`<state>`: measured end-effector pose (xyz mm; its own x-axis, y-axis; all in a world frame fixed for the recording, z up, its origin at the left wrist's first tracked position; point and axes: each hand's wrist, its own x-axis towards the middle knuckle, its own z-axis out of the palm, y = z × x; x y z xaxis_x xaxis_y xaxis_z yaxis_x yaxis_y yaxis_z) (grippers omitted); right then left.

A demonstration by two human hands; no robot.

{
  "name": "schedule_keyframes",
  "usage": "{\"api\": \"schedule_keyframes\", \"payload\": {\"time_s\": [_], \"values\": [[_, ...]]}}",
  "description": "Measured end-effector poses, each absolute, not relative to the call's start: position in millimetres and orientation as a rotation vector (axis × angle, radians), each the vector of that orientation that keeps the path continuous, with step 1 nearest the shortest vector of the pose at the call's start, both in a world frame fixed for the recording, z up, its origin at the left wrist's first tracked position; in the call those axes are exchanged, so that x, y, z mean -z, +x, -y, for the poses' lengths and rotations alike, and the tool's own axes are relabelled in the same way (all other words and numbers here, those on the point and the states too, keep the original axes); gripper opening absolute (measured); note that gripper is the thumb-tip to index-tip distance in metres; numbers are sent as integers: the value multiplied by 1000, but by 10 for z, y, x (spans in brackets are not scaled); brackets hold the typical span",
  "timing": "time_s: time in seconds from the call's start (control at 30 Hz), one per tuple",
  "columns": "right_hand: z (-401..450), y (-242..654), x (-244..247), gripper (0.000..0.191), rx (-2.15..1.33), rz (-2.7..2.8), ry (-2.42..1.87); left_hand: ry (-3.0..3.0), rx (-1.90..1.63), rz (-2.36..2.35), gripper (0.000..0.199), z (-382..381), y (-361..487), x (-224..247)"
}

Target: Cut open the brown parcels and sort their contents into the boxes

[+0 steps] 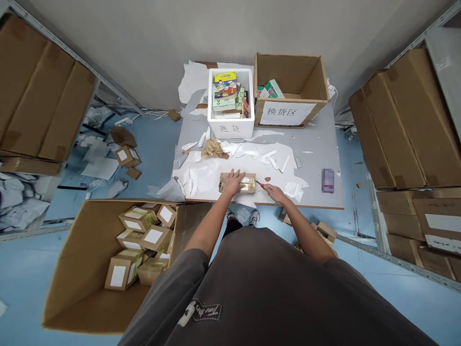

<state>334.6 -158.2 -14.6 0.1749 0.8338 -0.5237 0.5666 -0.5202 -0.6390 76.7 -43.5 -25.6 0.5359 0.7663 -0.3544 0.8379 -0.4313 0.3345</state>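
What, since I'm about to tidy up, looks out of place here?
Torn white scraps and a crumpled brown wad litter the table around the taped box, strewn about rather than gathered.

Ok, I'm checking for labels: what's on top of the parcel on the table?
The left hand rests on the parcel; beside it shows a pale patch, perhaps a label. What the hand covers is hidden.
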Motion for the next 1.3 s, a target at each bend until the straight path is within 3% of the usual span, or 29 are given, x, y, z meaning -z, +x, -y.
{"api": "schedule_keyframes", "payload": {"time_s": [0.1,0.3,0.63,0.93,1.1,1.2,1.3], "values": [[1590,3305,101,30,-1289,1653,-2102,2351,152,-1322,66,482,781,323],[1509,3304,79,36,-1187,1984,-2191,2394,68,-1297,62,531,711,346],[1328,3249,103,39,-988,2211,-2225,2482,79,-1339,57,488,843,397],[1393,3234,101,42,-761,2318,-2220,2372,-170,-1345,56,568,819,662],[1408,3326,209,41,-773,2174,-2283,2339,-239,-1366,53,627,788,717],[1407,3719,260,44,-746,1746,-2491,2338,-242,-1350,51,628,754,709],[1429,4112,339,44,-762,1343,-2417,2330,-256,-1343,50,623,737,676]]}}
